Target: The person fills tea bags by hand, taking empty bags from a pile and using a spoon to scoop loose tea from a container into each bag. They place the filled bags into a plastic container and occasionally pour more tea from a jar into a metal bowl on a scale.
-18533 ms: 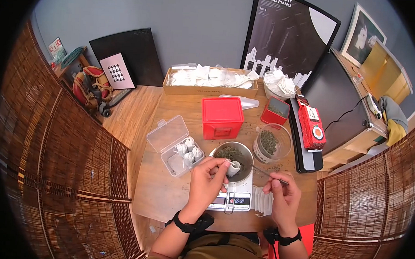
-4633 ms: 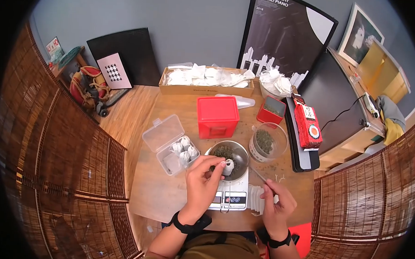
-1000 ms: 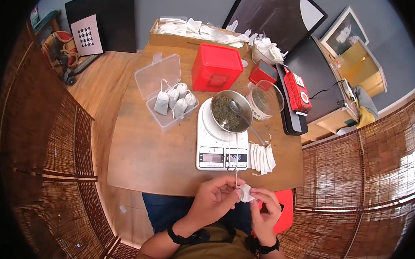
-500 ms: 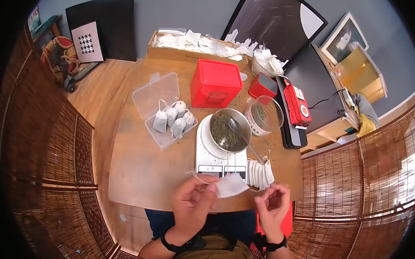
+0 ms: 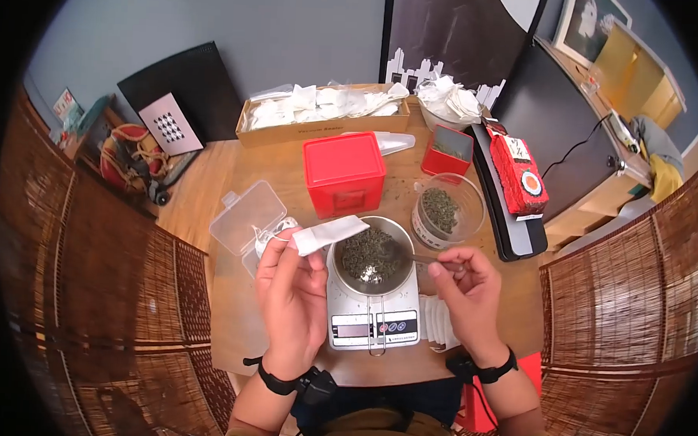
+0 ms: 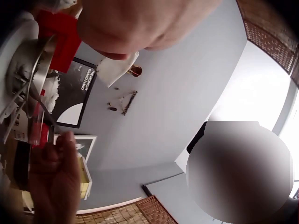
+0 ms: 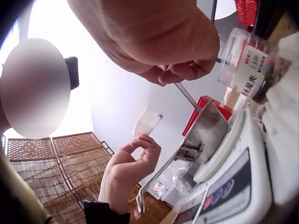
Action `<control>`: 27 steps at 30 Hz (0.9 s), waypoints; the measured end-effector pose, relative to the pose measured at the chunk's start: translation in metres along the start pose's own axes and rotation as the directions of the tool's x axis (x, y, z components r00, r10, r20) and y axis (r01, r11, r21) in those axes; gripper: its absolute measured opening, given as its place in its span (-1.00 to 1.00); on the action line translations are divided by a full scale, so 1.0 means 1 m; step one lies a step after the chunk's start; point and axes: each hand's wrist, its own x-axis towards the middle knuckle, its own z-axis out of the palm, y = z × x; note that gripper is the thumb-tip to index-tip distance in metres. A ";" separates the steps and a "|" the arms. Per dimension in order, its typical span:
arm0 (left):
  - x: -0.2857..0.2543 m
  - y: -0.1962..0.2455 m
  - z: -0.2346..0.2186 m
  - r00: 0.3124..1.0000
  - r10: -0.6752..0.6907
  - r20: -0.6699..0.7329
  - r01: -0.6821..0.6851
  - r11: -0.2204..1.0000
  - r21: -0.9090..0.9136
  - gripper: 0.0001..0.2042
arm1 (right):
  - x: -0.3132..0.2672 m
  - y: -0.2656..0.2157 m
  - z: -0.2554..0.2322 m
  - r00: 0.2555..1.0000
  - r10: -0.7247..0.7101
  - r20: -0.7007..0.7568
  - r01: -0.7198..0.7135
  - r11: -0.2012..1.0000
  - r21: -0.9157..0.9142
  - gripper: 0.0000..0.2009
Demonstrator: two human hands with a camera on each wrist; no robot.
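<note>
My left hand (image 5: pixel 292 301) pinches a flat white drawstring tea bag (image 5: pixel 329 234), its string trailing left, raised at the pot's left rim. In my right hand (image 5: pixel 472 297) is a spoon (image 5: pixel 423 259), gripped by the handle, its bowl down among dried leaves (image 5: pixel 363 254) in the steel pot (image 5: pixel 402 281). In the right wrist view the spoon's handle (image 7: pixel 187 95) slants into the pot (image 7: pixel 212 130). The pot sits on a white kitchen scale (image 5: pixel 375 332). Beside it lies a row of flat tea bags (image 5: pixel 436 325). The left hand partly hides the hinged plastic box (image 5: pixel 248 210) of filled bags.
Behind the pot stands a red lidded canister (image 5: pixel 343 171). A clear tub of leaves (image 5: pixel 446 214), an open red tin (image 5: pixel 447 150) and a red foil pack (image 5: pixel 518 179) stand right. At the back are a carton of white bags (image 5: pixel 322 112) and a heaped bowl (image 5: pixel 450 105).
The left hand has raised the tea bag from near the table's front edge to the pot's left rim. The right hand has taken hold of the spoon that was resting in the pot.
</note>
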 end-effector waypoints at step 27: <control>0.028 -0.027 -0.065 0.974 -0.096 0.205 0.077 0.992 0.102 -0.88 | 0.033 0.004 -0.010 0.995 -0.032 0.095 0.040 0.996 -0.083 -0.85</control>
